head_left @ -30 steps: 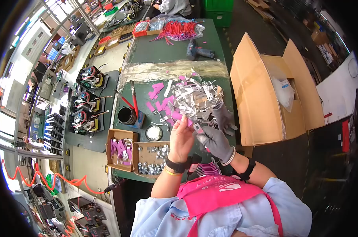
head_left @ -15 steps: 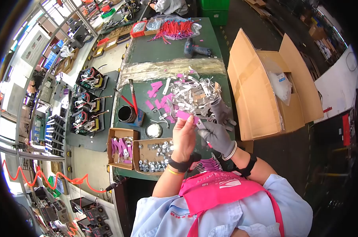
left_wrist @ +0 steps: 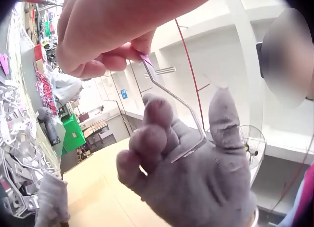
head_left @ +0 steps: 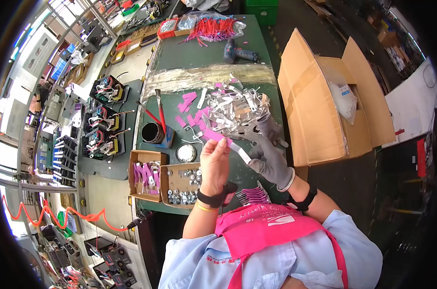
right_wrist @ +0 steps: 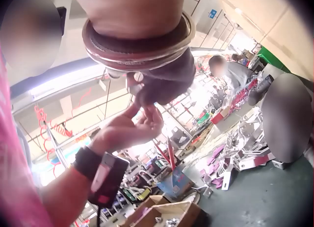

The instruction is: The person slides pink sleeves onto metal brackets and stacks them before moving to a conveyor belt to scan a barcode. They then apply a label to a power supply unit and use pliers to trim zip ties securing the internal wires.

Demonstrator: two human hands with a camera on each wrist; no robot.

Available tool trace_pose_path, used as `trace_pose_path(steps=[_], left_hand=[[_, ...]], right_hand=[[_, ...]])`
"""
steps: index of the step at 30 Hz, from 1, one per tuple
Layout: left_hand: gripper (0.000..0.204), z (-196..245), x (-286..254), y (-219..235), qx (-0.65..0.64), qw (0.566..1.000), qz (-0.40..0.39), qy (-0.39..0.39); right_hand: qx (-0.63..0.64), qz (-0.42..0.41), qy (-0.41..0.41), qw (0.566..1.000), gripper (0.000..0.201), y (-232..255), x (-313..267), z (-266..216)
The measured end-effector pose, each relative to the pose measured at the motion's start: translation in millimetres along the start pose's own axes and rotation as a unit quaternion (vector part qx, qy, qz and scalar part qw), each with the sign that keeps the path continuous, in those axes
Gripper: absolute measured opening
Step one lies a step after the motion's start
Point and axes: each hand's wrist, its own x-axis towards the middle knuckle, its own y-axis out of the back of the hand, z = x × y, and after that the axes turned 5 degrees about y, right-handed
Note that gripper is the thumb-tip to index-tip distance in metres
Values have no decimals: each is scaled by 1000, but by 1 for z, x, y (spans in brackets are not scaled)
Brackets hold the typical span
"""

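My bare left hand (head_left: 214,164) pinches the purple-covered end of a bent metal bracket (head_left: 240,152) between thumb and fingers. The bracket's bare silver end slants down toward my right hand (head_left: 271,161), which wears a grey glove. In the left wrist view the gloved hand (left_wrist: 191,168) has its thumb spread wide and fingers loosely bent, and the bracket (left_wrist: 189,111) overlaps its palm. Beyond both hands lies a heap of metal brackets (head_left: 235,108), with purple strips (head_left: 187,102) at its left side. A loose grey glove (head_left: 268,126) lies at the heap's right edge.
Left of my hands stand a cardboard tray of purple-covered brackets (head_left: 132,185), a tray of bolts (head_left: 177,179), a round tin (head_left: 186,152) and a black pot (head_left: 152,132). A row of purple pieces (head_left: 253,195) lies near my apron. An open carton (head_left: 300,106) stands right; a drill (head_left: 238,52) lies farther back.
My right hand has let go of the bracket's bare end and drawn back to the right, its fingers opening. The left hand still pinches the purple end, and the bracket's silver length now shows.
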Motion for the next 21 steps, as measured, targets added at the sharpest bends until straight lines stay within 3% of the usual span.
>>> trace_pose_path(steps=[1,2,5,7,9,11,21], left_hand=[[7,-2,-4,-4,-5,1000,2,12],[9,-6,-9,-9,-14,999,4,29],[13,-24,-19,-18,-12,999,2,44],[13,-35,-28,-27,4,999,-2,46],[10,-42,-33,-31,-46,996,-20,72],[7,-45,-43,-37,-81,991,-26,105],[21,-57,-66,-38,-32,995,-73,56]], right_hand=[[-12,-2,-11,1000,62,1,-4,0],[-84,71,89,990,59,-2,-7,5],[-14,217,134,967,56,-9,-5,19],[-136,197,166,956,54,-4,-4,9],[-180,195,193,945,55,-5,-1,0],[-173,222,185,941,59,-6,4,-2],[-149,181,156,960,77,-9,1,-9]])
